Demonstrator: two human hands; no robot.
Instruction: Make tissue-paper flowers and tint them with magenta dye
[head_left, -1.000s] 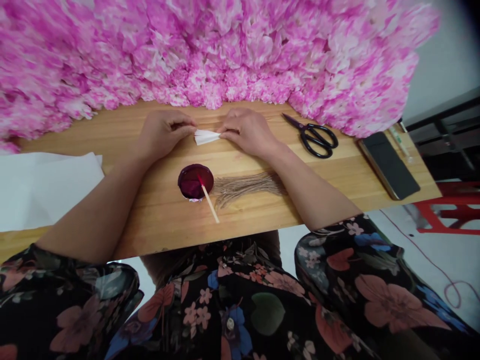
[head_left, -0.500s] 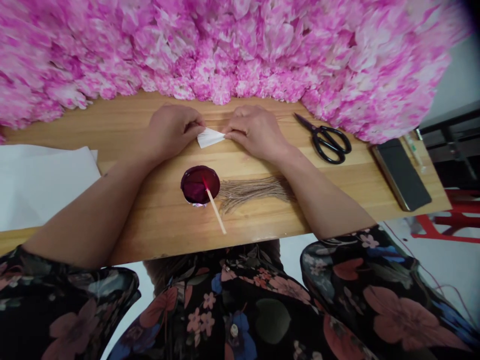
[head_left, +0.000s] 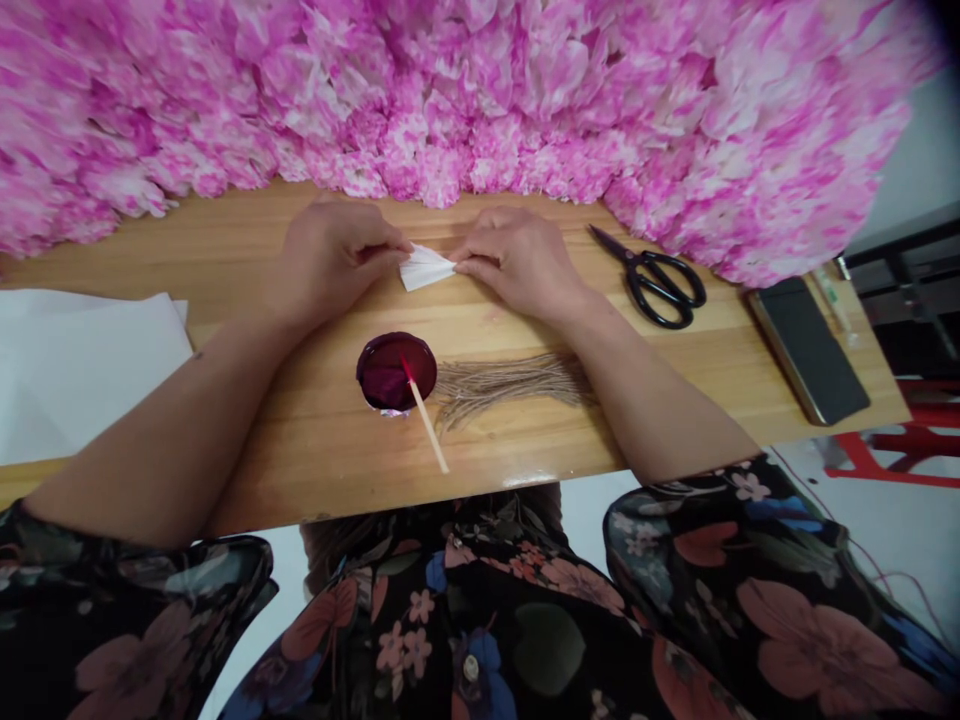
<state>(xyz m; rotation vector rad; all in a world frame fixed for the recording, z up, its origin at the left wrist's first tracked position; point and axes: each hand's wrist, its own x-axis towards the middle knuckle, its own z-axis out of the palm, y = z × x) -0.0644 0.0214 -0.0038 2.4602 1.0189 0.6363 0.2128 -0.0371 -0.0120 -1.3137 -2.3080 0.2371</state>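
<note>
Between my hands is a small piece of white pleated paper (head_left: 426, 270), fanned wide on the left and gathered narrow on the right. My left hand (head_left: 341, 258) pinches its wide side between thumb and fingers. With thumb and forefinger, my right hand (head_left: 521, 262) grips the narrow end. Nearer to me lies a round dish of dark red liquid (head_left: 391, 375), with a thin wooden stick (head_left: 431, 430) resting in it, its tip reddened. A bundle of thin brown twine-like strands (head_left: 510, 385) lies beside the dish, partly hidden by my right forearm.
White sheets (head_left: 82, 370) lie at the left of the wooden table (head_left: 315, 480). Black-handled scissors (head_left: 652, 280) and a dark phone (head_left: 810, 350) are on the right. Pink and white artificial flowers (head_left: 450, 100) line the back. A red metal frame (head_left: 892, 450) stands beyond the right edge.
My left hand has shifted slightly left along the paper, and more of its pleated fan shows. My right hand keeps its pinch, a little farther right. The view has shifted slightly.
</note>
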